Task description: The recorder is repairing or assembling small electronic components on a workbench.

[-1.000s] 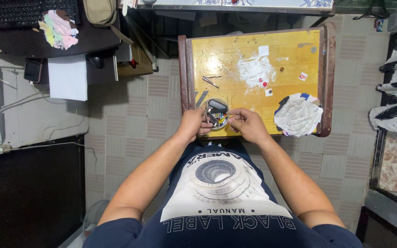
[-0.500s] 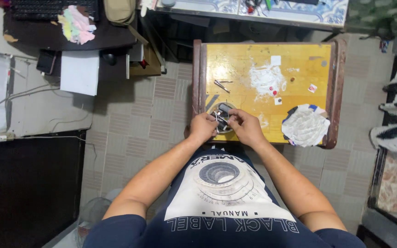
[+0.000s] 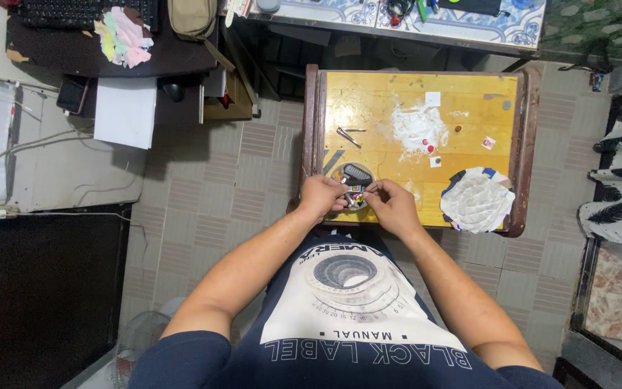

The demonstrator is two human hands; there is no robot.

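Two hands meet at the near edge of a small yellow-topped table (image 3: 397, 94). Left hand (image 3: 322, 196) and right hand (image 3: 391, 207) are both curled with fingertips pinched on a small multicoloured part (image 3: 355, 193) held between them, just over a round dark dish (image 3: 354, 173). The exact grip on the part is too small to resolve; fingers appear drawn together, not spread.

Table contents by clock face, centre of the tabletop as the dial:
- 7 o'clock: the dish, with a dark oblong piece lying in it.
- 9 o'clock: thin metal tool (image 3: 348, 135), lying flat, apart from the dish.
- 12 to 1 o'clock: white smeared patch (image 3: 415, 126) on the wood, small red bits just beside it.
- 4 to 5 o'clock: crumpled white cloth (image 3: 476, 202) at the table's corner, well apart from the right hand.

Beyond the table, at 10 o'clock of the whole view: white paper sheet (image 3: 120, 112) and a pastel cloth bundle (image 3: 125, 36) on a dark desk. Floor is tiled.
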